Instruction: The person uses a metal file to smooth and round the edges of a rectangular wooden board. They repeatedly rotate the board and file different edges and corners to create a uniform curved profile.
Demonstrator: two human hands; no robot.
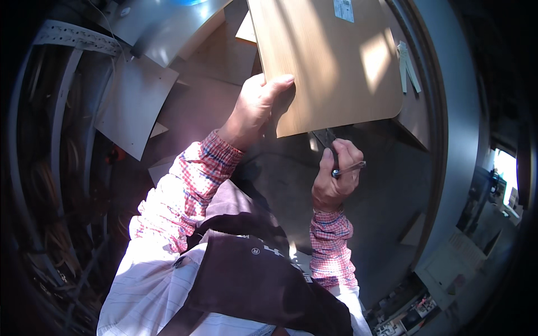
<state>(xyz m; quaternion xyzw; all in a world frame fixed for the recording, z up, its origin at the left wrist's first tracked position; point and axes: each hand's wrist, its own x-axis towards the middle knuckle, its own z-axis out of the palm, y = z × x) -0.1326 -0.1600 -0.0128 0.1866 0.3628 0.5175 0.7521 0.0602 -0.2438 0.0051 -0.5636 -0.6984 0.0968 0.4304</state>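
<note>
A light wood-grain panel with a rounded near-right corner reaches from the top of the view toward me. My left hand grips its left edge, thumb on the upper face and the other fingers mostly hidden beneath. Just below the panel's near edge, my right hand is closed round a small hand tool. The tool has a dark, flat front part and a shiny end sticking out of the fist; its exact kind cannot be made out. Its tip is at or near the panel's near edge; contact is unclear.
A small white label sits on the panel. Pale strips lie to its right, beside a long grey upright surface. Loose boards lean at the left, by a dark metal rack holding coiled material.
</note>
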